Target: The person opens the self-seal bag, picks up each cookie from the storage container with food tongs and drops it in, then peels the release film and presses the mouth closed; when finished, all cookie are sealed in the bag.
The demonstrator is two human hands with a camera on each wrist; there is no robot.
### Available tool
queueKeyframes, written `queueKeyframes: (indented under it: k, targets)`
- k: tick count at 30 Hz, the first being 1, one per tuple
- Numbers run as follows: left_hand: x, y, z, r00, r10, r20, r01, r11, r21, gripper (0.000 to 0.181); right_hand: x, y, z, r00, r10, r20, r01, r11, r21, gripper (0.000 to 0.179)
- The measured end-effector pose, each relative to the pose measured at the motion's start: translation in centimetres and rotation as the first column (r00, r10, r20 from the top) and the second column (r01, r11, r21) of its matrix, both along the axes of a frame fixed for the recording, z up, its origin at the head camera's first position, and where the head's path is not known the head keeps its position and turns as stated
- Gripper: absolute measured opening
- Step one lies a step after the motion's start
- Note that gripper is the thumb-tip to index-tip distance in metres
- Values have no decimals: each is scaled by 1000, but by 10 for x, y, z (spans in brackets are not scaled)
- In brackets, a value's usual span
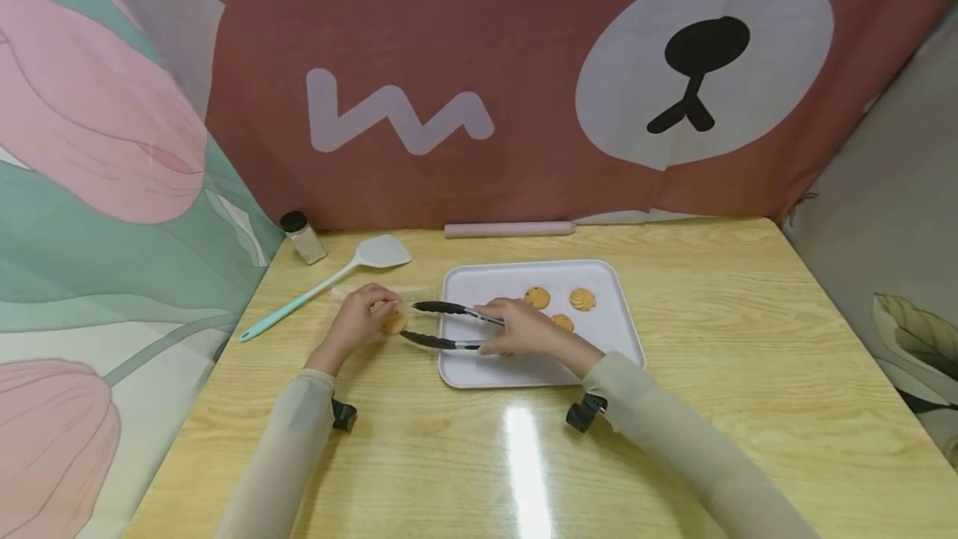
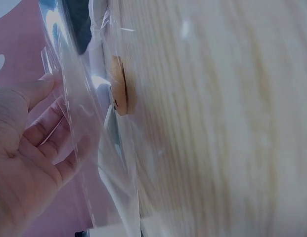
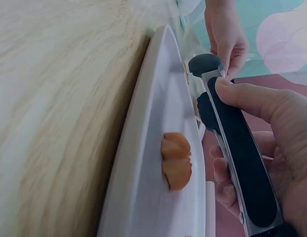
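Observation:
My left hand (image 1: 358, 324) pinches the edge of a clear plastic bag (image 2: 84, 123) at the left of the head view. A round cookie (image 1: 393, 323) lies in the bag, seen edge-on in the left wrist view. My right hand (image 1: 524, 328) grips a pair of tongs (image 3: 237, 153) with black handle covers. Their dark tips are spread apart near the bag, with nothing between them. Under the right hand is a white tray (image 1: 464, 376) bearing several cookies, among them a swirled cookie (image 1: 582, 299) and a round cookie (image 1: 536, 298). The hand partly hides another cookie.
Behind the left hand lies a spatula (image 1: 382, 251) with a pale head and mint handle. A small black-capped jar (image 1: 303, 239) stands at the table's back left corner. A pink rod (image 1: 509, 229) runs along the back edge, before a printed cloth (image 1: 524, 140).

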State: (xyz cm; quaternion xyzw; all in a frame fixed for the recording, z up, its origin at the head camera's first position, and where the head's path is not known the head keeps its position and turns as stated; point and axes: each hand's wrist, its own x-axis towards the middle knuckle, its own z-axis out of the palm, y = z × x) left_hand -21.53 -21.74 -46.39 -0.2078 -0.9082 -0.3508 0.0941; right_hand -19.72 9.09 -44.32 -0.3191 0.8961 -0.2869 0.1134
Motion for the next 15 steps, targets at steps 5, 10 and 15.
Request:
queueKeyframes:
  k: [5, 10, 15]
  targets:
    - [0, 0, 1, 1000, -2, 10, 2, 1000, 6, 10, 8, 17, 2, 999, -25, -23, 24, 999, -24, 72]
    - [2, 1, 1, 999, 7, 52, -8, 1000, 9, 12, 14, 35, 3, 998, -46, -43, 43, 997, -66, 73]
    - [4, -1, 1, 999, 10, 48, -10, 1000, 7, 11, 20, 51, 1, 997, -70, -27, 68, 994, -85, 75]
